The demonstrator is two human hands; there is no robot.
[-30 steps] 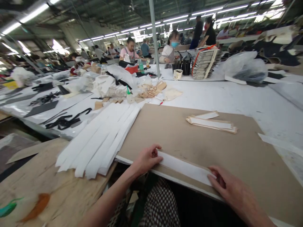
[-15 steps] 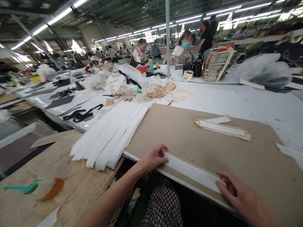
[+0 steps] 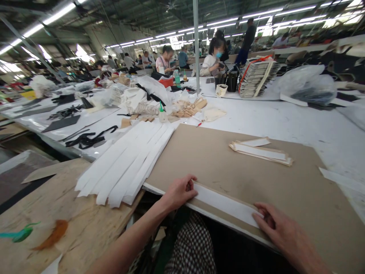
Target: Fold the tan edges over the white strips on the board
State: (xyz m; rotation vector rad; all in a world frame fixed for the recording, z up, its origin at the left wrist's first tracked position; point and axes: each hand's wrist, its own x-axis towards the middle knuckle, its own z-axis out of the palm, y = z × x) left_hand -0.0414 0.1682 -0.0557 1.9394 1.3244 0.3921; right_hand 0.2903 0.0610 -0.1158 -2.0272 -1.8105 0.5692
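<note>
A long white strip (image 3: 225,203) with a thin tan border lies along the near edge of a brown board (image 3: 205,160). At its left end, my left hand (image 3: 181,192) has thumb and fingers closed on the strip. My right hand (image 3: 275,224) pinches the opposite end, its fingertips covering the corner. Beyond them on the board rests a small pile of similar white-and-tan strips (image 3: 261,151). Left of the board, several wide white strips (image 3: 122,163) are fanned out, overlapping one another.
A wooden board (image 3: 94,224) at lower left carries a green-tipped object and an orange-brown patch. Behind the fanned strips stands a green-capped bottle (image 3: 162,114), near tan scraps (image 3: 188,108). A metal post (image 3: 196,49) rises mid-table. Co-workers sit across the table.
My view has turned slightly right, so the scene sits further left. Both hands keep their places at the strip's ends. A person standing in the background has shifted position.
</note>
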